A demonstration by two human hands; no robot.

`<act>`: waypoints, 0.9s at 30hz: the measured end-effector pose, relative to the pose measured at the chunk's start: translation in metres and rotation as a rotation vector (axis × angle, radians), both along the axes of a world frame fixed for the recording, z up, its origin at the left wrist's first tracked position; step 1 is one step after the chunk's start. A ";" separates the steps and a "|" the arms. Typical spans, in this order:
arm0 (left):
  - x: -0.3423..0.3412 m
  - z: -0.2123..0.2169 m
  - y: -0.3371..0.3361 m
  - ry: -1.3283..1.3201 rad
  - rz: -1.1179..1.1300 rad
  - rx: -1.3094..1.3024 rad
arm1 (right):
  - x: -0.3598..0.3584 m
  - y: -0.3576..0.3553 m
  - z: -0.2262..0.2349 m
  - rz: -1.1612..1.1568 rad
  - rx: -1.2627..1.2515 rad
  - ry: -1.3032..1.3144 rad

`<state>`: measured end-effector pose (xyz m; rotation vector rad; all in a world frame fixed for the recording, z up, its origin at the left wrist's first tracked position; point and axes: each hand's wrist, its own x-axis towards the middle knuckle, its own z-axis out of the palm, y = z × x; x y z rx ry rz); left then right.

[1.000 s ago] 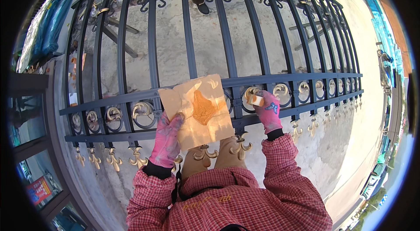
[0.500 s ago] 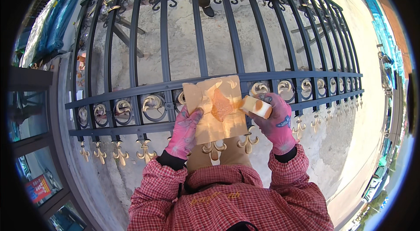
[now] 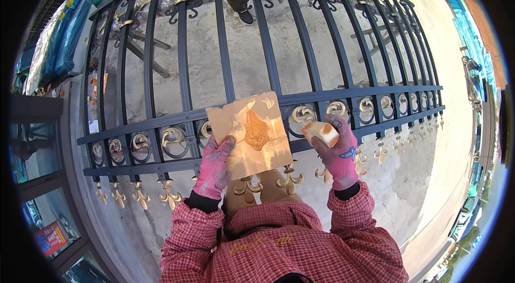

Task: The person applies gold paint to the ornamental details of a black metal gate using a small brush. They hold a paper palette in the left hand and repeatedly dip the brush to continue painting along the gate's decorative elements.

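Observation:
My left hand, in a pink patterned work glove, grips the left edge of a flat piece of cardboard. A wet-looking pool of gold-orange paint lies in its middle, with smears around it. My right hand, gloved alike, is closed around a pale sponge block with orange-gold stains, held apart from the cardboard's right side. Beneath both hands is a dark metal fence panel with gold scrolls inside its rings and gold fleur-de-lis tips along the near edge.
Trestle legs show below the panel at the far left, others at the far right. Beyond the panel stands another person, whose dark shoe shows between the bars. Glass-paned framing is at the left, beside blue-wrapped bundles.
The sponge has come away from the cardboard's right edge and tilted in my right hand. The cardboard sits slightly further left. The other person's gloved hand on the panel is out of sight.

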<state>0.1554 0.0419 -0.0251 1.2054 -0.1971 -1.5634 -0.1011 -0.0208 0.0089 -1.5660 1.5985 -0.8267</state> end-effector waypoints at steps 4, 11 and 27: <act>-0.001 0.000 -0.010 -0.021 0.012 -0.019 | -0.026 0.004 -0.050 -0.196 0.129 -0.005; 0.004 -0.006 -0.022 -0.067 -0.026 -0.013 | -0.015 -0.019 -0.116 -0.279 0.003 0.205; 0.014 -0.003 -0.045 -0.078 -0.131 -0.059 | -0.003 -0.025 -0.133 -0.365 0.190 0.175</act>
